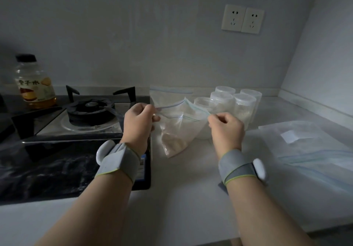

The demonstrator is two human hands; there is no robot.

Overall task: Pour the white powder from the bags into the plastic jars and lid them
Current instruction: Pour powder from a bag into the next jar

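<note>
A clear zip bag (178, 129) with a little white powder in its bottom corner hangs above the counter. My left hand (139, 120) pinches its left top edge and my right hand (226, 127) pinches its right top edge, with the mouth spread between them. Behind it stands an open plastic jar (204, 103) without a lid. Several lidded jars (244, 108) holding powder are clustered behind and to the right. A second zip bag (168, 94) stands behind the held one.
A gas stove (91, 112) with a black glass top lies to the left, with a bottle of yellow liquid (34, 83) behind it. Flat empty zip bags (315, 148) lie on the white counter at the right. Two wall sockets (242, 19) sit above.
</note>
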